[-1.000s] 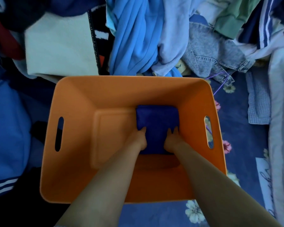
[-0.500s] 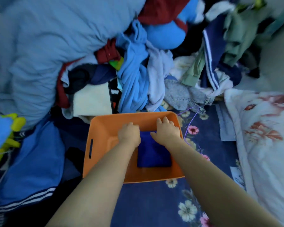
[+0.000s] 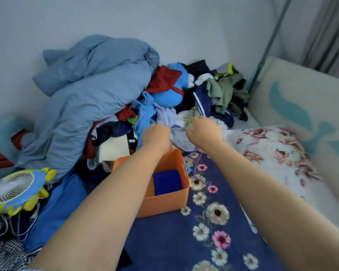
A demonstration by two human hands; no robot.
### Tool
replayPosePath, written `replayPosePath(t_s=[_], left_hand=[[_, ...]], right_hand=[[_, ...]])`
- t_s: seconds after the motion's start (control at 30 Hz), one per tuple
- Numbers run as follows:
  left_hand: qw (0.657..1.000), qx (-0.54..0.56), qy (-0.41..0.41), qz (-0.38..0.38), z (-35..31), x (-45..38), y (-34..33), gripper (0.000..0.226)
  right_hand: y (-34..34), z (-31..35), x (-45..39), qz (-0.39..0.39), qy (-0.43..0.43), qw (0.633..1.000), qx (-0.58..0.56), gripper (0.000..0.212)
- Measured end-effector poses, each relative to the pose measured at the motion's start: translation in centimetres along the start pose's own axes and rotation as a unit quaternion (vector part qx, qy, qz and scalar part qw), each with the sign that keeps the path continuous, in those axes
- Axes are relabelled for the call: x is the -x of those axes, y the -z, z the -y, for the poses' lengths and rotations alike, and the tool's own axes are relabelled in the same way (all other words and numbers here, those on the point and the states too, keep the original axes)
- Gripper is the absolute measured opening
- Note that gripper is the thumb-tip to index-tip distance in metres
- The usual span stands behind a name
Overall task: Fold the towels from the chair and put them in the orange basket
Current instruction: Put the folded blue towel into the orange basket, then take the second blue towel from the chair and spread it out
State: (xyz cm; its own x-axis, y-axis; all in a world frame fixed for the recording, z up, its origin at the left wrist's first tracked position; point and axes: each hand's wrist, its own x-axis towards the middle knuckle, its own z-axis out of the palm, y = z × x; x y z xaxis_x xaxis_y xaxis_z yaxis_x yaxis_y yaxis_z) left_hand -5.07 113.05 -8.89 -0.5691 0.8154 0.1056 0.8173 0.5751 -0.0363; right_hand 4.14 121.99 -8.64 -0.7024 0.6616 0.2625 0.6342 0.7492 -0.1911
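The towel (image 3: 167, 181), dark blue and folded flat, lies on the bottom of the orange basket (image 3: 164, 202), against its right wall. We count one towel in one basket; no other towel can be picked out for certain in the heap of clothes (image 3: 98, 106) behind it, and no chair shows under that heap.

Our two hands are up at the near edge of the heap, well above the basket. The left hand (image 3: 158, 136) has its fingers bent down into light blue cloth, though we cannot tell whether it grips or only rests there. The right hand (image 3: 205, 132) has its fingers curled, and a pale greenish cloth (image 3: 192, 122) shows at them; it looks like a pinch, but we cannot be sure of it.

The risks, as we judge them: the heap is tall and tangled, so pulling one piece could drag its neighbours down into the basket onto the folded towel. We could also take a garment for a towel, since colours here run close. A thin purple cord (image 3: 197, 167) trails by the basket's right side and might snag a sleeve or cloth.
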Motion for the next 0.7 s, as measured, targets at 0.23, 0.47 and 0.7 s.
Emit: replayPosePath(t_s=[0.23,0.47,0.7], left_hand=[[0.994,-0.003,-0.102,-0.023,-5.3,9.5,5.2,0.030],[0.953,0.025,-0.300,-0.034,-16.2,22.4,6.9,0.032],[0.881,0.050,-0.471,-0.015,-30.1,36.7,8.3,0.035]], right_hand=[[8.6,-4.2,12.4,-0.066,-0.086,0.993,0.046,0.031],[14.1,-8.3,32.7,-0.121,-0.256,0.957,0.070,0.036],[19.9,-12.7,53.7,-0.098,-0.409,0.891,0.171,0.037]])
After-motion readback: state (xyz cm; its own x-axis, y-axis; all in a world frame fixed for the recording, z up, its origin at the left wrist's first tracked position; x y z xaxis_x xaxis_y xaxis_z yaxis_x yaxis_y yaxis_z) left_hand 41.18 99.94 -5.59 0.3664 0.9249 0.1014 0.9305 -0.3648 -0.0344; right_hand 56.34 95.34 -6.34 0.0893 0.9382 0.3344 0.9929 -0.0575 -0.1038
